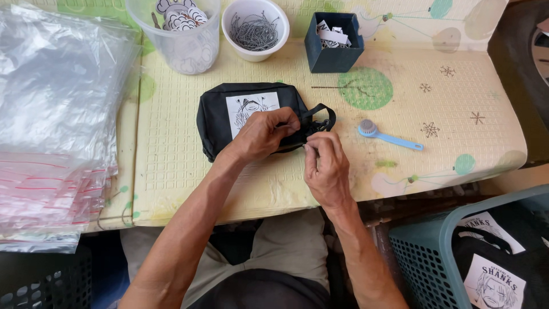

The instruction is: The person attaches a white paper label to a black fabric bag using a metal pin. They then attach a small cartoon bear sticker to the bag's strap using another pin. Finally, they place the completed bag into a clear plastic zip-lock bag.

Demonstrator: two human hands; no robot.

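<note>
While the left hand (pixel 264 134) pinches the black pouch (pixel 251 117) at its right edge, the right hand (pixel 325 166) grips something too small to tell. Bare surface (pixel 457 91) lies open at three o'clock beyond the blue brush (pixel 389 136).

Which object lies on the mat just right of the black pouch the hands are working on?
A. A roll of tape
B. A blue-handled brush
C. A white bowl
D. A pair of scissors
B: a blue-handled brush lies on the mat right of the black pouch, untouched by either hand.
</note>
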